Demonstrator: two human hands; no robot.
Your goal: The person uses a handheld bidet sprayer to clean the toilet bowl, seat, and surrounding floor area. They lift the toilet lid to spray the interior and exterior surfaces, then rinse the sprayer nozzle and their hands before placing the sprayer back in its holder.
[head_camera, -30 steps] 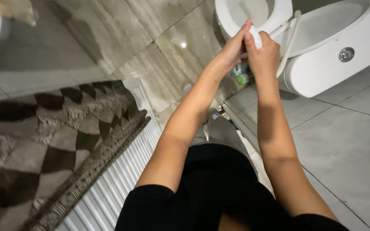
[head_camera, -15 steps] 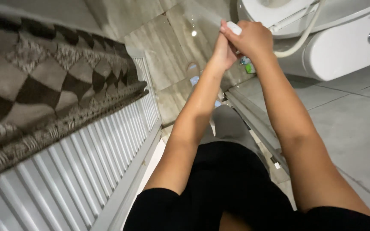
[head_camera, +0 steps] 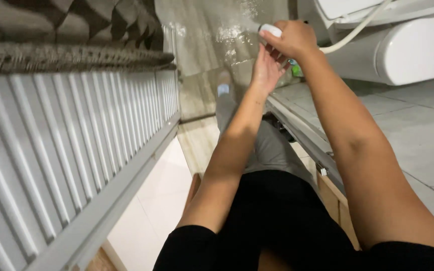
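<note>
Head view: right hand clamped around a white spray head on a pale hose, beside the white toilet.
Left hand is open, fingers spread just under the nozzle over the wet tiled floor; a rinsing step seems in hand, calling for a steady aim downward. A white radiator stands left.

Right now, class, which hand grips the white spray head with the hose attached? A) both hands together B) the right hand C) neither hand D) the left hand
B: the right hand is closed around the white spray head, with the hose running off toward the toilet, while the left hand is open just beneath it.
</note>
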